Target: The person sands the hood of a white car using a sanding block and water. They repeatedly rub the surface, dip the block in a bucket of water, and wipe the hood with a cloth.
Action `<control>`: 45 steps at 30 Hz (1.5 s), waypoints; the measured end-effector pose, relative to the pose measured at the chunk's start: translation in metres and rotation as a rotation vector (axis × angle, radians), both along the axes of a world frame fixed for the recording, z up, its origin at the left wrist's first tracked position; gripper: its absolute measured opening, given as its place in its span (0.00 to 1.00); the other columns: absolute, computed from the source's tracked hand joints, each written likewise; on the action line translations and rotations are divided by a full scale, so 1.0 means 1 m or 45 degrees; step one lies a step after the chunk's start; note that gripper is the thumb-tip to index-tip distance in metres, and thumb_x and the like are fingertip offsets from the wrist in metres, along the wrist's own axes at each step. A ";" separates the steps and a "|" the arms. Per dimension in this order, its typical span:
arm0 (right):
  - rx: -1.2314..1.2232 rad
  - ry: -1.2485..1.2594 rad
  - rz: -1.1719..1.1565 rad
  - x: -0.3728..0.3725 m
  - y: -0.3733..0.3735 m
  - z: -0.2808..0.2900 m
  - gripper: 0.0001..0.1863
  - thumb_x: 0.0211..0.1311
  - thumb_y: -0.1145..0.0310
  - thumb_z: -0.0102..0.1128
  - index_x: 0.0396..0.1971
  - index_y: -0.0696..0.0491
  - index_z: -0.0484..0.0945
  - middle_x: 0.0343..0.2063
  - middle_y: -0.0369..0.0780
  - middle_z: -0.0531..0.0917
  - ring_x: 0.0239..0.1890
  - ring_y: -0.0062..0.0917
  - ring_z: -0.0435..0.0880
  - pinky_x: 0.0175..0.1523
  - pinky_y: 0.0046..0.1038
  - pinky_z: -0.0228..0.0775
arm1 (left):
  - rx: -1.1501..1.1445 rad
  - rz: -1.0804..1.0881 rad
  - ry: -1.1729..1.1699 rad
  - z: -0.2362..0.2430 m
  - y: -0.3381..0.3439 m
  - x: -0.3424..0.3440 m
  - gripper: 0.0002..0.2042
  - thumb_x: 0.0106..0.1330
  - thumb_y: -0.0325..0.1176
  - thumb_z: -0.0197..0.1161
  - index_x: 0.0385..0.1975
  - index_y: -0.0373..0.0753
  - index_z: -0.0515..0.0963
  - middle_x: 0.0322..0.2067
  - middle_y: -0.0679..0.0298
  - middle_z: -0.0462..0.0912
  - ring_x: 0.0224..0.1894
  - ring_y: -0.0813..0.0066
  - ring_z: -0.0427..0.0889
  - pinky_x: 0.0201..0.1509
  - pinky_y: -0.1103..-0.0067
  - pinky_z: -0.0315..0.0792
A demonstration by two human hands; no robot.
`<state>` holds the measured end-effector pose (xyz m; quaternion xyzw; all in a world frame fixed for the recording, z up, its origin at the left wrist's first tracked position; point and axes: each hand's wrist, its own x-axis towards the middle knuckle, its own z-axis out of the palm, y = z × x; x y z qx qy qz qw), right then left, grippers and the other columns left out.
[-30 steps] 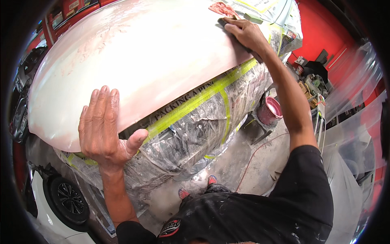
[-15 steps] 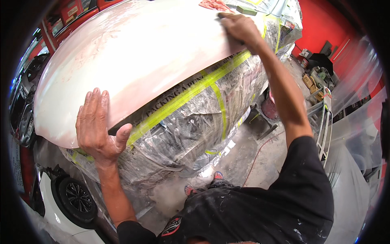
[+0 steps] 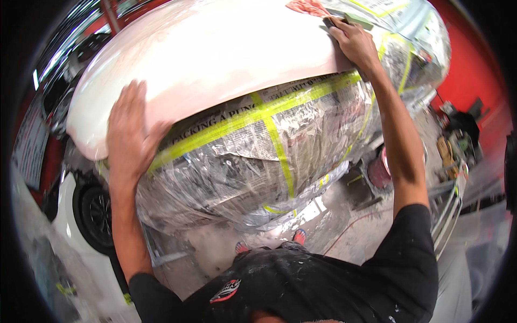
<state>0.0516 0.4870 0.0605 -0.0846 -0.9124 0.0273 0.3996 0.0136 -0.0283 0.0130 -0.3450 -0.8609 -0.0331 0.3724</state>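
My left hand (image 3: pixel 130 121) lies with straight fingers and thumb apart on the near left edge of a large white, pink-tinged curved panel (image 3: pixel 215 43). My right hand (image 3: pixel 355 46) grips a dark sanding block (image 3: pixel 329 24), partly hidden under my fingers, at the panel's right end. A red crumpled cloth (image 3: pixel 306 7) and a green block (image 3: pixel 361 21) lie just beyond that hand. Below the panel, the bodywork is masked with newspaper, clear plastic and yellow-green tape (image 3: pixel 277 145).
A bucket (image 3: pixel 378 169) stands under the masked body at right, near a metal frame (image 3: pixel 452 199) and clutter (image 3: pixel 456 140) by a red wall (image 3: pixel 474 64). A white car with a dark wheel (image 3: pixel 97 210) is at lower left. A hose (image 3: pixel 350 226) crosses the floor.
The view has shifted, so the panel and masked body sit farther right. Both my hands remain at their ends of the panel, the right one still gripping the block.
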 end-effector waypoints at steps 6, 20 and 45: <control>0.212 0.051 0.474 0.043 -0.078 -0.033 0.22 0.70 0.53 0.62 0.63 0.33 0.81 0.66 0.52 0.74 0.58 0.55 0.77 0.66 0.50 0.71 | 0.088 0.101 0.034 0.009 0.187 0.002 0.50 0.62 0.76 0.56 0.56 0.23 0.75 0.61 0.36 0.74 0.67 0.43 0.71 0.74 0.58 0.64; 0.377 -0.183 0.924 0.037 -0.011 -0.007 0.24 0.63 0.68 0.68 0.58 0.32 0.85 0.71 0.42 0.71 0.66 0.42 0.74 0.69 0.42 0.74 | 0.357 0.388 0.137 -0.031 0.011 0.008 0.47 0.72 0.74 0.36 0.67 0.31 0.69 0.68 0.43 0.70 0.73 0.45 0.64 0.78 0.58 0.54; 0.466 -0.521 1.248 -0.086 -0.168 0.053 0.20 0.75 0.58 0.56 0.62 0.45 0.82 0.60 0.46 0.82 0.50 0.34 0.87 0.58 0.38 0.78 | 0.421 0.255 0.314 -0.031 -0.010 -0.012 0.42 0.69 0.74 0.45 0.60 0.38 0.80 0.60 0.52 0.82 0.68 0.54 0.75 0.74 0.55 0.61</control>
